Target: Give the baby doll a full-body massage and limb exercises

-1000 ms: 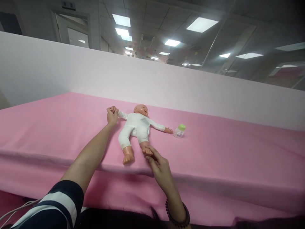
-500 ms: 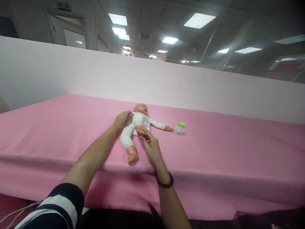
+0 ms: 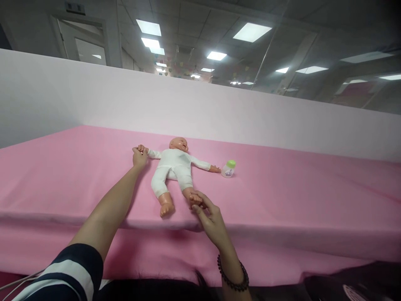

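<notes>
A baby doll [image 3: 173, 163] in a white suit lies on its back on the pink cover [image 3: 282, 192], its head toward the back wall. My left hand [image 3: 139, 157] is closed round the doll's hand at the left, with that arm stretched outward. My right hand [image 3: 208, 213] grips the doll's foot on the right side, near the front edge; that leg is straight. The doll's other leg rests on the cover, slightly bent. A small bottle with a green cap [image 3: 229, 169] stands beside the doll's other hand.
A white partition [image 3: 200, 108] rises behind the pink surface, with glass above it. The cover's front edge drops toward me. Dark fabric [image 3: 354, 284] shows at the lower right, and cables [image 3: 21, 279] at the lower left.
My left hand has drawn the doll's arm from its chest out to the left. My right hand has pulled the raised, bent leg down and straight. The view has shifted slightly.
</notes>
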A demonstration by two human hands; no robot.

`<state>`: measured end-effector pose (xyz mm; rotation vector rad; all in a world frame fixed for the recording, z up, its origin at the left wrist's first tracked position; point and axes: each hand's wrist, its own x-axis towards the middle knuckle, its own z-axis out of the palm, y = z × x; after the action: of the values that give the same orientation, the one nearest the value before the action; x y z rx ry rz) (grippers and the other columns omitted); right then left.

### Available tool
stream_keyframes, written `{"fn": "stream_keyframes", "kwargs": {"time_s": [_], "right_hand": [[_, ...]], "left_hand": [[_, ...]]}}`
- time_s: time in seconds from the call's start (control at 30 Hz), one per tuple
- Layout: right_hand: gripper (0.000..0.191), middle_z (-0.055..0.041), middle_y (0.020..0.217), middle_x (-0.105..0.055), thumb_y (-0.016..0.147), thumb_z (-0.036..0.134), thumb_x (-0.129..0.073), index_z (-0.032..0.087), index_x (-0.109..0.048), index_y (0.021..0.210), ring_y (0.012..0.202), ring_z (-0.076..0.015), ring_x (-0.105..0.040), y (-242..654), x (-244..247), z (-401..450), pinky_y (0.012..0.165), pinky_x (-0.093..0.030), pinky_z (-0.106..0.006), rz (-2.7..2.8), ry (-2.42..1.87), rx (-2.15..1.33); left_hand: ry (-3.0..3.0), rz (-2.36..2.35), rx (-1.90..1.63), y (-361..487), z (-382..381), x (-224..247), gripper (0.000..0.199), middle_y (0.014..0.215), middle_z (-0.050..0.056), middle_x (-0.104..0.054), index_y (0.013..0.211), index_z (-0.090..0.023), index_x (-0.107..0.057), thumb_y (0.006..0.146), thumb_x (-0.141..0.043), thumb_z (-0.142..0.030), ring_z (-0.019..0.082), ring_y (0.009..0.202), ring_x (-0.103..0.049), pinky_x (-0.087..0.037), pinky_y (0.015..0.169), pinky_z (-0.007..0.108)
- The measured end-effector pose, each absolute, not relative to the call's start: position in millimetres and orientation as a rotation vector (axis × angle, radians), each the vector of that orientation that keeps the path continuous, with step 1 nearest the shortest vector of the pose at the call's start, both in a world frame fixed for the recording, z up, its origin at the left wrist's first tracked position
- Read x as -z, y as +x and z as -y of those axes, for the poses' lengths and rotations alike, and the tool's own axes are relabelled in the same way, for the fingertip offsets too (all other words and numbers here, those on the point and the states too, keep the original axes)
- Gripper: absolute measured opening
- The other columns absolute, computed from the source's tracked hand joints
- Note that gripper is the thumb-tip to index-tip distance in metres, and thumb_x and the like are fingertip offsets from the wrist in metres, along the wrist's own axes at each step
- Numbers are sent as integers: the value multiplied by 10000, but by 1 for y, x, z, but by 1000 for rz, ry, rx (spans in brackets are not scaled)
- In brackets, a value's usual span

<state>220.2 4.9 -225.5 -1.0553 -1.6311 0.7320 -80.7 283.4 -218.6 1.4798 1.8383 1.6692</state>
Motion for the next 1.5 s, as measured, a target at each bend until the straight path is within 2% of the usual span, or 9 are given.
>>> {"fn": "stream_keyframes", "kwargs": {"time_s": [0.17,0.27,0.43,0.67,0.93,1.17,1.3,1.4,1.5], "right_hand": [[418,-62,1326,-675,966,417,-606,252,-633,1349,1211,-244,-647,204,192,-32,1033,-534,-384,1600,-1013,-623],[403,-47,1321,-680,963,376,-597,266,-628,1349,1199,-239,-652,190,182,-57,1038,-522,-391,1604,-1018,-645],[359,-9,1314,-684,961,284,-553,302,-634,1310,1197,-214,-653,165,182,-87,1046,-509,-380,1577,-1040,-651],[396,-27,1305,-688,962,383,-589,298,-619,1347,1148,-225,-677,170,184,-57,1026,-528,-381,1568,-1050,-668],[381,-48,1262,-705,1009,387,-510,277,-582,1367,1122,-215,-687,215,218,16,945,-546,-325,1714,-1240,-678],[375,-55,1263,-700,1023,356,-470,273,-582,1372,1075,-242,-677,205,235,16,935,-533,-387,1815,-1299,-412],[364,-71,1210,-703,1038,388,-479,271,-578,1369,1023,-243,-668,202,241,12,898,-536,-394,1848,-1250,-350],[348,-83,1131,-698,1040,376,-478,266,-589,1351,987,-252,-649,203,248,13,865,-531,-401,1858,-1230,-301],[347,-91,1016,-675,1034,362,-478,257,-613,1336,903,-249,-621,204,249,16,812,-521,-396,1865,-1222,-269]], "left_hand": [[2081,-1608,-1644,-64,-264,209,356,1198,122,-681,1299,-199,-467,984,-516,-356,241,1038,-673,-518,861,355],[2531,-1427,-1471,-45,-253,200,287,1150,113,-706,1219,-195,-565,991,-496,-355,254,1055,-665,-516,919,387],[2913,-1189,-1255,-31,-250,197,257,1175,124,-712,1173,-187,-615,974,-455,-215,245,1078,-661,-513,972,402],[2427,-1517,-1534,-40,-252,201,259,1140,127,-693,1215,-207,-551,997,-504,-340,273,1045,-664,-529,883,411],[1450,-1837,-1700,-54,-265,204,357,1250,161,-643,1321,-197,-383,999,-504,-290,241,1114,-661,-516,912,362],[1047,-2218,-1468,-69,-278,201,434,1361,262,-561,1298,-149,-442,908,-584,-277,411,1339,-509,-402,1088,585],[1081,-2232,-1421,-71,-282,206,512,1375,317,-531,1324,-105,-466,875,-584,-322,447,1389,-448,-340,1128,628],[1133,-2209,-1409,-71,-285,210,671,1451,342,-464,1427,-76,-391,835,-590,-323,466,1442,-376,-278,1155,675],[1151,-2200,-1446,-70,-285,212,820,1594,343,-281,1523,-80,-258,807,-594,-297,452,1526,-235,-198,1190,698]]}}
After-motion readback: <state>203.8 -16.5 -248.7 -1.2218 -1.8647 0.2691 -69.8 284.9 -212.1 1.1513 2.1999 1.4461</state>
